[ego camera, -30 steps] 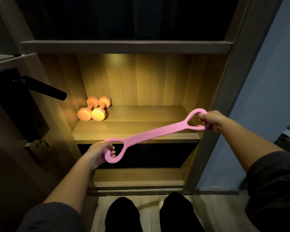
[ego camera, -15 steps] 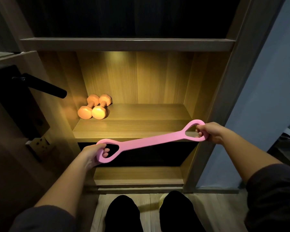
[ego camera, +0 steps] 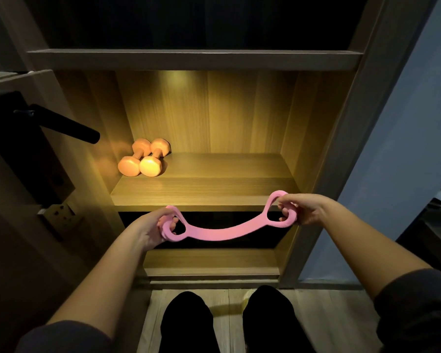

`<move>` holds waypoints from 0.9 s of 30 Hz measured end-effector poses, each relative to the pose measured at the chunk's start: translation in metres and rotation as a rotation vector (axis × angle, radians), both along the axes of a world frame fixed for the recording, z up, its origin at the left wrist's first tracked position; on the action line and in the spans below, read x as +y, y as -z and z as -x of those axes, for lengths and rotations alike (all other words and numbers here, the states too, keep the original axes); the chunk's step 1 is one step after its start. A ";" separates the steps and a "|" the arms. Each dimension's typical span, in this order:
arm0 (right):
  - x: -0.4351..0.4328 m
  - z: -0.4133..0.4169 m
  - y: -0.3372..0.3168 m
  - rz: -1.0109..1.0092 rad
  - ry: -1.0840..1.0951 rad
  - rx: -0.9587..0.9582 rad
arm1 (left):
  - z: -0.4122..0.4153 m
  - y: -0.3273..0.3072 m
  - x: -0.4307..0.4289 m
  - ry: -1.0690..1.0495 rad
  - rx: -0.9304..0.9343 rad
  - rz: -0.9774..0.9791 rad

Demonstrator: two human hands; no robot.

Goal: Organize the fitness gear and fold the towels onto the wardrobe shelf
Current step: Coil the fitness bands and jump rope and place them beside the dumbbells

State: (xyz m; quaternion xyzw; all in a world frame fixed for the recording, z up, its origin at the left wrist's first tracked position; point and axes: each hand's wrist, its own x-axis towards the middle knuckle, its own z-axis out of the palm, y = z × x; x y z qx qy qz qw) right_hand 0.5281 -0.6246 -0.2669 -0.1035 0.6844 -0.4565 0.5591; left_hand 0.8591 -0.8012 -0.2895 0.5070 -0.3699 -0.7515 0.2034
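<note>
A pink figure-eight resistance band [ego camera: 224,233] hangs slack between my hands in front of the lit wardrobe shelf [ego camera: 204,189]. My left hand [ego camera: 155,228] grips its left loop, fingers curled through the hole. My right hand [ego camera: 301,208] pinches the right loop, which is bunched up. The band's middle sags just below the shelf's front edge. Two orange dumbbells [ego camera: 144,157] lie side by side at the shelf's back left corner. No towels are in view.
An upper shelf board [ego camera: 194,59] overhangs the lit compartment. A dark lower compartment and a bottom board [ego camera: 211,261] sit beneath. An open door with a black lever handle [ego camera: 66,126] stands at the left. A blue-grey wall [ego camera: 397,149] is at the right. My feet are on the wooden floor.
The band was taut and slanted up to the right; my hands have moved closer together and level, so it now sags. Both end loops are gathered in my fingers.
</note>
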 end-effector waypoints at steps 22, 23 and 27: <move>-0.022 -0.118 0.015 0.234 -0.064 0.010 | 0.065 0.014 0.073 0.127 -0.006 0.265; -0.022 -0.120 0.015 0.242 -0.057 0.011 | 0.065 0.015 0.074 0.116 -0.007 0.276; -0.022 -0.126 0.019 0.256 -0.033 0.033 | 0.064 0.017 0.078 0.099 -0.038 0.338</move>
